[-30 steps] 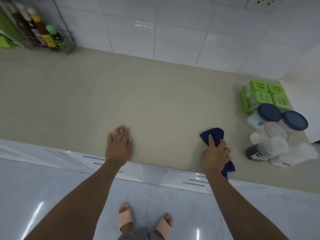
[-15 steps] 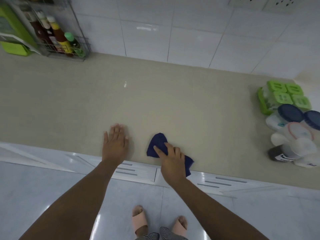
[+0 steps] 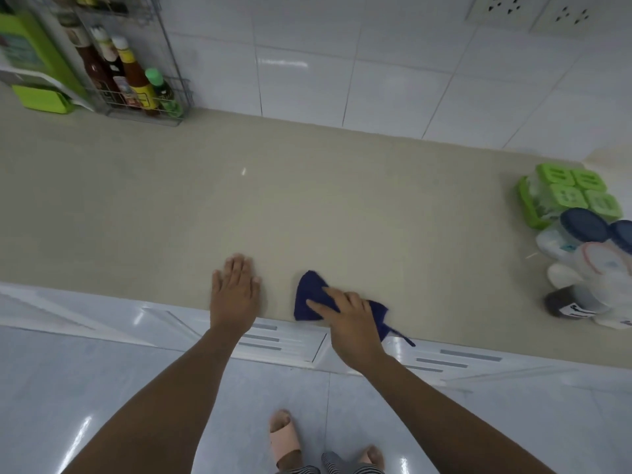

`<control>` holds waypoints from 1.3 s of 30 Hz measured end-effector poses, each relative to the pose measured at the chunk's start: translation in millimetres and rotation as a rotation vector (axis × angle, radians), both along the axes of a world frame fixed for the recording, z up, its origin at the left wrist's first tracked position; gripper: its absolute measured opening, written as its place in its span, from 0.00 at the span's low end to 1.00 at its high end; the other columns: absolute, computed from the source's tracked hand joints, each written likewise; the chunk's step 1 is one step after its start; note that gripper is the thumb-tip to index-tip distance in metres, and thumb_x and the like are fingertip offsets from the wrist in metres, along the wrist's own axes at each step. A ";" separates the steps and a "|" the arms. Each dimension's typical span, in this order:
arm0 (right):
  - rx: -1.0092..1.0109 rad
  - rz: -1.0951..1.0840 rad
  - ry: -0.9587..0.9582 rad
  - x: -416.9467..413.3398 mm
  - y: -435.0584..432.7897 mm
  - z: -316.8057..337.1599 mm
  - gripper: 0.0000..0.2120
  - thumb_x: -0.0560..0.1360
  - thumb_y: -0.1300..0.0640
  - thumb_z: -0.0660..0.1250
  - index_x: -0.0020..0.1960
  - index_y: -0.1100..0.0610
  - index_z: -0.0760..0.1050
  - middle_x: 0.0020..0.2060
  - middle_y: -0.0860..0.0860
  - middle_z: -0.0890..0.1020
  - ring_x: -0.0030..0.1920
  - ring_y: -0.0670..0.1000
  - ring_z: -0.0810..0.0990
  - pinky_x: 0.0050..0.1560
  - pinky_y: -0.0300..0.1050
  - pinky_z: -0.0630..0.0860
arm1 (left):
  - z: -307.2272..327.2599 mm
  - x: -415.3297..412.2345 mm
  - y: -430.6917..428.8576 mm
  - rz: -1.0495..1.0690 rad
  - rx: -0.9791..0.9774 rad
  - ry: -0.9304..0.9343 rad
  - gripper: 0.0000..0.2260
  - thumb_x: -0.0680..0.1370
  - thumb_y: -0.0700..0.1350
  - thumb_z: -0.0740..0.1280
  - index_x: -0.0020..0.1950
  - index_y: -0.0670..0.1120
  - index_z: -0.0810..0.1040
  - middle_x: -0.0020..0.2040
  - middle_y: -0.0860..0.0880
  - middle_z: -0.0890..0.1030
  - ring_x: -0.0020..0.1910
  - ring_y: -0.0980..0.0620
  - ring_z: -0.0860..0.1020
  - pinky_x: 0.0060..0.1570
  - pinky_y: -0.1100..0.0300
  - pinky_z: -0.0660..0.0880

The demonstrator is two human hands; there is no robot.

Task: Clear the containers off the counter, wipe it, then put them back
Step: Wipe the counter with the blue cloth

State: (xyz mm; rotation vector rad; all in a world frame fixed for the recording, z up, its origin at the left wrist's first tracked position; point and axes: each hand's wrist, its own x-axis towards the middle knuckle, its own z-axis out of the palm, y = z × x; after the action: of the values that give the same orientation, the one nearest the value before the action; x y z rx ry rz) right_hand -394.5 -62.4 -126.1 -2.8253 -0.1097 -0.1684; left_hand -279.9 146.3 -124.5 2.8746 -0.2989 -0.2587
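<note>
1. Cloth [image 3: 313, 295]: middle covered by right hand [image 3: 349, 316]; thumb hidden, grip unclear.
2. Containers [image 3: 588, 278], far right of the right fingers [image 3: 316, 304]: blurred, labels unreadable, outermost cut by frame edge.
3. Bottles [image 3: 133, 77] in wire rack [image 3: 143, 114], far beyond the left fingers [image 3: 239, 268]: labels too small; rack top cut off.
4. Wall sockets [image 3: 499, 8], well beyond right fingers: upper parts cut off.

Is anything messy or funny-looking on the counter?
Nothing looks spilled or broken. The containers are crowded together at the right end of the counter, and a corner of the blue cloth under the right hand dangles over the front edge.
</note>
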 end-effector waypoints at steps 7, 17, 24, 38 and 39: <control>0.046 -0.074 0.022 -22.7 -58.9 3.0 0.35 0.67 0.71 0.69 0.66 0.41 0.71 0.66 0.51 0.75 0.57 0.53 0.70 0.53 0.52 0.72 | 4.2 2.5 -29.1 0.005 -0.031 -0.060 0.24 0.82 0.49 0.47 0.76 0.41 0.58 0.77 0.43 0.58 0.77 0.46 0.53 0.73 0.45 0.49; -0.150 -0.173 0.083 -30.4 -190.5 46.5 0.30 0.68 0.71 0.66 0.62 0.43 0.77 0.68 0.50 0.73 0.57 0.60 0.73 0.56 0.55 0.68 | 9.9 -25.9 -142.9 -0.173 -0.018 0.009 0.24 0.83 0.50 0.48 0.78 0.43 0.51 0.79 0.46 0.51 0.78 0.49 0.47 0.75 0.49 0.43; -0.057 0.039 0.163 -66.5 -251.4 25.7 0.31 0.70 0.72 0.65 0.67 0.46 0.73 0.71 0.52 0.70 0.65 0.58 0.72 0.66 0.56 0.70 | 10.4 -50.4 -217.5 -0.223 -0.048 0.014 0.25 0.82 0.51 0.46 0.78 0.44 0.49 0.79 0.47 0.49 0.78 0.50 0.45 0.75 0.50 0.41; -0.139 0.111 0.228 -73.2 -259.7 19.6 0.23 0.81 0.49 0.47 0.76 0.42 0.53 0.77 0.47 0.53 0.76 0.52 0.51 0.75 0.51 0.44 | 3.4 -72.3 -256.7 -0.228 0.008 0.003 0.38 0.70 0.58 0.28 0.78 0.45 0.48 0.79 0.48 0.49 0.78 0.50 0.45 0.75 0.50 0.43; -0.135 0.112 0.241 -72.7 -260.2 21.1 0.23 0.81 0.48 0.46 0.76 0.42 0.53 0.77 0.47 0.52 0.76 0.52 0.51 0.75 0.51 0.43 | 6.0 -72.4 -257.0 -0.226 0.007 0.018 0.38 0.71 0.59 0.29 0.78 0.45 0.48 0.79 0.48 0.48 0.78 0.50 0.45 0.75 0.50 0.42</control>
State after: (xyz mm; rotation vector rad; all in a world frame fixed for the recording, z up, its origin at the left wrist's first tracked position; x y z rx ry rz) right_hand -467.2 -322.7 -105.0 -2.9366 -0.2327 0.2119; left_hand -352.3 -110.7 -118.5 2.8431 -0.6224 -0.3265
